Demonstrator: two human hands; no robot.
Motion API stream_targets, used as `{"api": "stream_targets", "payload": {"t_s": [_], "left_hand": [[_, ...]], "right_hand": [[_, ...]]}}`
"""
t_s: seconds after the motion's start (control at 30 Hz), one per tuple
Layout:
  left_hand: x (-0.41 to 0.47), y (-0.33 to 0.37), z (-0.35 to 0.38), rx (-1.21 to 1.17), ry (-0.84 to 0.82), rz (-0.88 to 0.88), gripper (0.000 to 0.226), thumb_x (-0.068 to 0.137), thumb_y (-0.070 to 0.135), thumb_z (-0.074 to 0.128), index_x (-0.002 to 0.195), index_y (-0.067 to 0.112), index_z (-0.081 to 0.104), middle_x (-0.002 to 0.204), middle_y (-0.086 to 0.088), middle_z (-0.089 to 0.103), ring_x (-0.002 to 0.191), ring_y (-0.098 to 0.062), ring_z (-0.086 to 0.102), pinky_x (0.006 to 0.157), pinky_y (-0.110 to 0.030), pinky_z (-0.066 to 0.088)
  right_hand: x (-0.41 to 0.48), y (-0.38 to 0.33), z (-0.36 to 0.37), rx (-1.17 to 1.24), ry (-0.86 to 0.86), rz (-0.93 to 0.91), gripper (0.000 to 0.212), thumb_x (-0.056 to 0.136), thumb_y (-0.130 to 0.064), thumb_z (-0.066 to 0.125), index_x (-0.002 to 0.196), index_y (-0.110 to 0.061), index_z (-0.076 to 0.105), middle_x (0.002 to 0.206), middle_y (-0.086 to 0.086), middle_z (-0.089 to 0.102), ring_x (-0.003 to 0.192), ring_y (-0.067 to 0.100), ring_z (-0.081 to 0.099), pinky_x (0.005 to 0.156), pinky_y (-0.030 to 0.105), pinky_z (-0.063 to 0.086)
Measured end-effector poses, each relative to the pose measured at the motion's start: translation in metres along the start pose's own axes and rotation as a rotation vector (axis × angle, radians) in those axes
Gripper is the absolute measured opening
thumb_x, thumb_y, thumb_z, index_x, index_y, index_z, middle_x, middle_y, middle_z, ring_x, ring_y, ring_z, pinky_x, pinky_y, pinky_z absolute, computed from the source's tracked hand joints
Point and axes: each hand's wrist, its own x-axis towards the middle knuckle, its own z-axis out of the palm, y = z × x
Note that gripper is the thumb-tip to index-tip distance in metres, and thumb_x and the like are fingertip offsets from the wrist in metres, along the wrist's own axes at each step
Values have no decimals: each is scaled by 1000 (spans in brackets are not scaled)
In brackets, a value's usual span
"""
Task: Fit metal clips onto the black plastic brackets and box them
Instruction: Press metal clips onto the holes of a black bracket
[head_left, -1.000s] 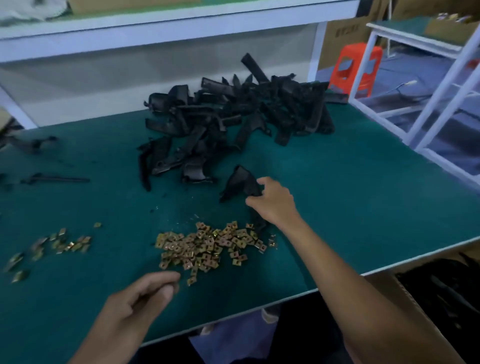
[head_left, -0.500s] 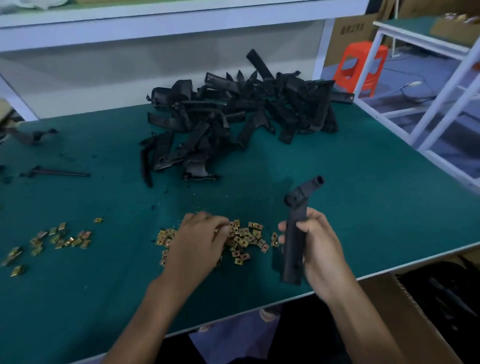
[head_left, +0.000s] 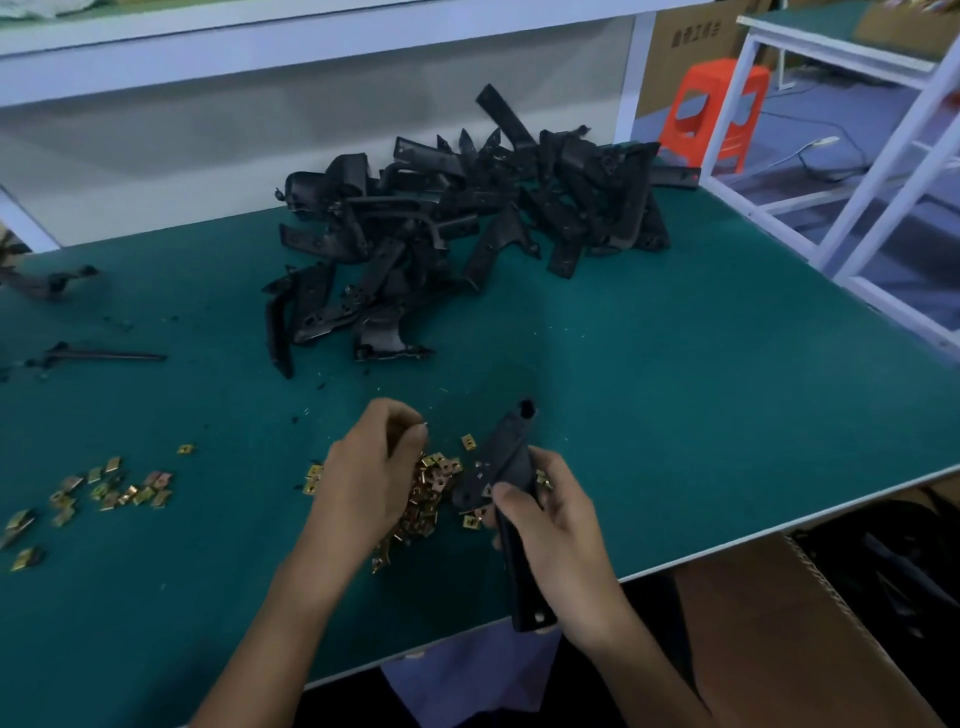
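While the right hand (head_left: 550, 525) gripped the bracket (head_left: 511, 447), bottom centre of the frame, the left hand (head_left: 369, 478) curled over the clips (head_left: 431, 488) just left of it; whether it pinched one I couldn't tell. Best, I thought, to take a single clip and push it on square. The bracket was black, long, bent, hollow-tipped.

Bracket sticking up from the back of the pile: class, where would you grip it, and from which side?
Grip the jutting bracket by its free upper end, coming from above and pinching across the flat strip. That end stands clear of the pile; its lower end is buried among other brackets.
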Motion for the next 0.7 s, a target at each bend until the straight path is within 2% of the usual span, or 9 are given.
{"api": "stream_targets", "payload": {"t_s": [0.07,0.13,0.23,0.3,0.33,0.43,0.6,0.7], "left_hand": [[-1,-1,-8,-68,4,-69,6,98,29,62,93,32,61,82,17,69,76,3,62,68,-17,44],[-3,1,-14,-216,3,-131,6,98,24,62,93,29,64,81,11,71,70,-2,61,70,-27,45],[-12,11,-21,-439,-16,-147,14,99,14,62,103,25,69,87,8,76,79,0,68,72,-17,50],[-20,16,-24,-503,-50,-126,20,99,13,63,106,28,74,91,9,77,86,1,70,72,-11,50],[-24,18,-24,-531,-58,-123,21,98,13,64,103,29,76,91,7,77,85,0,71,71,-10,50],[-32,20,-24,-607,-43,-147,23,96,10,65,95,30,78,89,3,78,81,-2,71,70,-11,51],[-40,17,-28,-649,-54,-130,26,98,11,61,101,31,78,91,1,77,83,-2,68,74,-12,51],[-41,18,-30,-732,-74,-181,13,84,27,71,94,29,80,84,0,76,77,-4,66,70,-12,52]], "right_hand": [[-1,5,2,-115,-13,-52,20,97,-28,64,106,-46,62,87,-9,72,75,7,68,63,20,50],[-3,7,2,-260,-21,-100,20,91,-45,62,110,-50,56,87,-13,72,75,5,67,62,17,47],[-4,12,1,-352,-23,-108,30,84,-61,56,112,-51,51,85,-11,71,71,7,65,55,22,47],[-3,15,1,-373,-12,-121,30,83,-63,56,111,-51,50,82,-8,71,68,10,65,57,32,50],[-2,17,1,-376,-1,-127,29,83,-63,56,109,-50,50,81,-7,71,67,11,65,58,34,51],[-1,19,0,-358,30,-136,27,86,-62,58,108,-49,50,82,-11,71,72,7,66,57,19,47],[0,19,0,-340,49,-135,26,87,-62,59,107,-47,50,81,-8,71,71,6,67,56,17,46],[0,17,1,-315,53,-137,27,85,-63,59,104,-47,51,81,-9,71,71,4,68,57,14,46]]}}
